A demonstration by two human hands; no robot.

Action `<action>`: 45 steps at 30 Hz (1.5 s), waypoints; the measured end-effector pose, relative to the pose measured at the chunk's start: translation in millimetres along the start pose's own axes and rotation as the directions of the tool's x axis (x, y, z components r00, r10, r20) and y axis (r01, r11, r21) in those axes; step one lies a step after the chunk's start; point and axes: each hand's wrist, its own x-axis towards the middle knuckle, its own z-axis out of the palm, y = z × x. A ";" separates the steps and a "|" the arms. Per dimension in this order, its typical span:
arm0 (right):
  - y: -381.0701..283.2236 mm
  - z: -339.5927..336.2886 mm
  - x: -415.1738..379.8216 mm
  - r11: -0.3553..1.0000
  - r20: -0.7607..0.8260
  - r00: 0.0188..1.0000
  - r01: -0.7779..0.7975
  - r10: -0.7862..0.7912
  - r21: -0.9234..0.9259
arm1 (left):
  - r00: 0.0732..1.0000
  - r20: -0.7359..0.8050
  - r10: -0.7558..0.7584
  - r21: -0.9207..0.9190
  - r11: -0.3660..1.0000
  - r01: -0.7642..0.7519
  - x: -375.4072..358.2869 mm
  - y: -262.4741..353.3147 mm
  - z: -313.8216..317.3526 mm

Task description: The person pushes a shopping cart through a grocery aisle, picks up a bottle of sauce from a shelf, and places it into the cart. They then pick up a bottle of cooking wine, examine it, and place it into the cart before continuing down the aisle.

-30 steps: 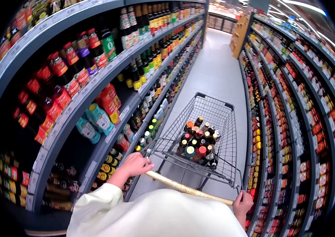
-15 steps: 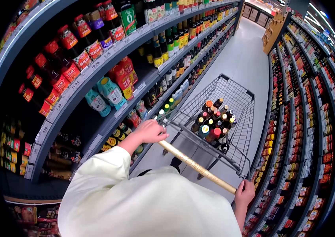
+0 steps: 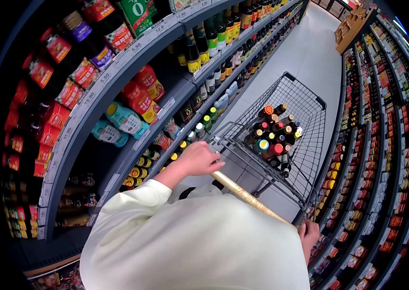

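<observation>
A shopping cart (image 3: 321,140) of dark wire stands before me in the aisle, and both my hands are on its tan handlebar (image 3: 248,197). My left hand (image 3: 199,158) is closed over the bar's left end, a ring on one finger. At the right end, my right hand (image 3: 309,233) wraps round the bar, partly hidden beyond my pale sleeve and body. Inside the basket several bottles (image 3: 276,133) stand close together, mostly dark with red, yellow, blue and orange caps. One dark bottle (image 3: 285,166) is near the basket's handle side.
Close on my left runs a shelf (image 3: 175,96) of sauce bottles and jars, with blue-labelled bottles (image 3: 127,118) and red pouch-like packs (image 3: 141,101). Another long shelf (image 3: 373,159) of jars lines the right. Pale floor (image 3: 296,58) stretches ahead to a wooden display stand (image 3: 354,30).
The cart, my hands and body sit further right in view. The left shelf's goods appear larger and shifted. Both hands keep their hold on the handlebar.
</observation>
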 end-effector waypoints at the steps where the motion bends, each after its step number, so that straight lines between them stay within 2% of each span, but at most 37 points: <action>1: 1.6 -1.6 7.5 1.000 0.025 1.000 -0.002 0.002 0.008 | 1.000 0.005 -0.008 0.000 1.000 0.008 5.6 -0.4 -0.1; 6: 16.3 -0.9 42.8 0.997 0.104 0.993 -0.060 0.063 -0.038 | 0.992 -0.108 0.063 0.029 0.998 -0.060 36.3 -5.0 4.7; 9: 28.1 1.3 62.6 0.996 0.105 0.994 -0.032 0.040 -0.079 | 0.996 -0.062 0.064 0.062 0.996 -0.060 57.7 -7.5 2.4; 10: 26.6 1.2 70.3 0.996 0.091 0.995 -0.026 0.033 -0.080 | 0.993 -0.092 0.075 0.055 0.996 -0.070 64.5 -8.5 3.2; 19: 58.9 5.1 129.9 0.992 0.125 0.992 0.015 0.001 -0.124 | 0.997 -0.070 0.010 0.054 0.999 -0.006 121.3 -10.1 -4.5; 20: 53.9 4.5 136.6 0.992 0.121 0.991 -0.038 0.053 -0.118 | 0.998 -0.057 0.008 0.052 0.999 -0.005 126.4 -8.7 -4.5; 24: 66.5 5.8 157.0 0.992 0.101 0.991 -0.081 0.091 -0.097 | 0.994 -0.102 -0.023 0.063 0.998 0.030 151.8 -6.0 -1.8; 27: 83.1 2.3 169.2 0.984 0.198 0.972 0.150 -0.129 -0.094 | 0.990 -0.135 -0.034 0.055 0.998 0.042 168.7 -7.0 0.6; 28: 95.4 1.0 174.1 0.962 0.243 0.943 0.255 -0.226 -0.095 | 0.995 -0.098 -0.034 0.079 0.996 0.042 174.5 -5.5 -3.0; 29: 103.4 1.8 178.2 0.962 0.237 0.944 0.257 -0.231 -0.086 | 0.994 -0.099 -0.036 0.090 0.995 0.045 180.1 -4.5 -5.4; 32: 111.8 4.4 194.8 0.956 0.298 0.933 0.254 -0.202 -0.146 | 0.998 -0.043 -0.053 0.092 0.994 0.057 197.8 -4.6 -8.7; 33: 114.9 8.1 199.7 0.953 0.265 0.945 0.245 -0.193 -0.178 | 0.999 -0.038 -0.036 0.104 0.994 0.040 203.8 -4.2 -10.5; 35: 123.2 13.7 208.3 0.943 0.205 0.963 0.225 -0.177 -0.245 | 0.989 -0.144 -0.028 0.094 0.995 0.042 213.9 -7.2 -2.8; 37: 130.8 20.1 218.5 0.942 0.169 0.964 0.240 -0.204 -0.234 | 0.989 -0.144 -0.023 0.112 0.993 0.039 226.4 -10.3 -4.3; 39: 137.1 17.7 230.0 0.948 0.249 0.959 0.201 -0.138 -0.248 | 0.989 -0.148 -0.021 0.114 0.993 0.038 238.5 -10.7 -5.9; 41: 135.1 13.2 242.8 0.946 0.263 0.954 0.210 -0.144 -0.246 | 0.992 -0.119 -0.039 0.115 0.992 0.052 250.8 -12.2 -9.3; 42: 134.2 13.3 253.5 0.947 0.265 0.953 0.213 -0.147 -0.242 | 0.984 -0.174 -0.038 0.075 0.996 0.052 256.7 -14.3 -6.6; 43: 140.5 14.1 259.4 0.953 0.314 0.944 0.180 -0.098 -0.242 | 0.991 -0.126 -0.053 0.102 0.993 0.066 265.2 -14.6 -8.2; 45: 143.7 18.1 271.7 0.961 0.314 0.948 0.128 -0.047 -0.244 | 0.975 -0.198 -0.104 0.071 0.990 0.120 274.2 -10.8 -13.2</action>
